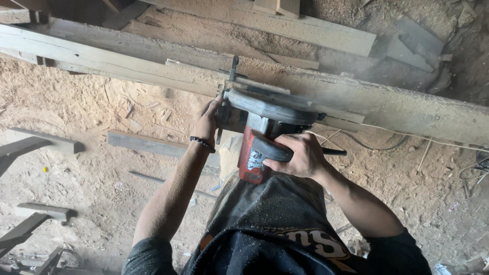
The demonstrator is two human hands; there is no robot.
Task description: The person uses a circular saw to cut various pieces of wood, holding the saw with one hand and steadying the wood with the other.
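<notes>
A red and grey circular saw (257, 130) rests against the near edge of a long pale wooden beam (117, 63) that runs across the view from upper left to right. My right hand (300, 155) is closed around the saw's dark rear handle. My left hand (208, 119), with a black bead bracelet at the wrist, grips the saw's left side by the blade guard. Sawdust covers my dark shirt below the saw.
The ground (76, 168) is thick with sawdust. A short plank (147, 144) lies under my left arm, wooden offcuts (43, 211) sit at lower left, more planks (285, 25) lie beyond the beam, and a cable (377, 146) trails right.
</notes>
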